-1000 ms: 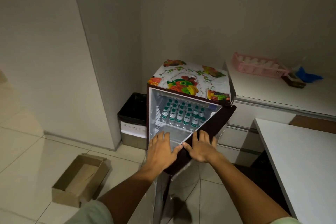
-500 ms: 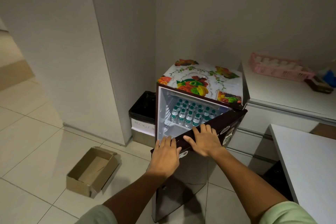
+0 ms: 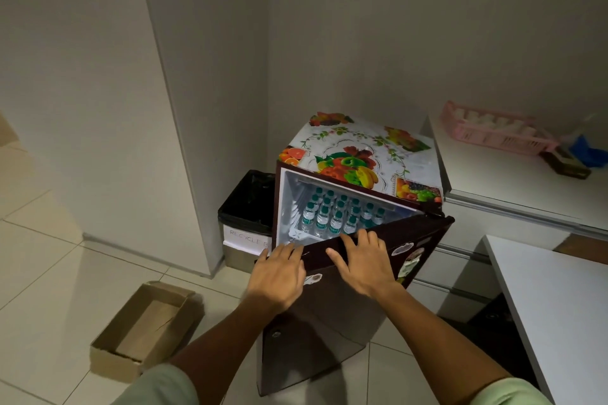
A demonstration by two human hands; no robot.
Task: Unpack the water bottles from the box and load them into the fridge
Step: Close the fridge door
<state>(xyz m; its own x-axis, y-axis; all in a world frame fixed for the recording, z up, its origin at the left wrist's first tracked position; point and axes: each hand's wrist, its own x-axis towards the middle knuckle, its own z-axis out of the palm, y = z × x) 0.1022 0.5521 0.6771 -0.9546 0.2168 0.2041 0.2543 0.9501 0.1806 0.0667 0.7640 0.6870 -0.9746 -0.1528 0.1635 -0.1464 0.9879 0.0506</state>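
Note:
A small dark-red fridge (image 3: 332, 332) stands in the corner with a fruit-print cover (image 3: 362, 148) on top. Its door (image 3: 404, 240) is partly open. Inside, several water bottles (image 3: 335, 214) with green caps stand packed on the top shelf. My left hand (image 3: 279, 276) lies flat on the door near its free edge, fingers spread, holding nothing. My right hand (image 3: 365, 260) presses flat on the door's upper front, also holding nothing. The cardboard box (image 3: 144, 332) lies on the floor to the left, with only a cardboard flap inside.
A black-lined recycle bin (image 3: 246, 217) sits left of the fridge against a wall column. White drawers and a counter (image 3: 513, 181) with a pink basket (image 3: 493, 131) stand to the right. A white table (image 3: 556, 309) fills the near right.
The door has swung further toward the fridge under both hands. The gap showing the bottles is narrower than one second ago.

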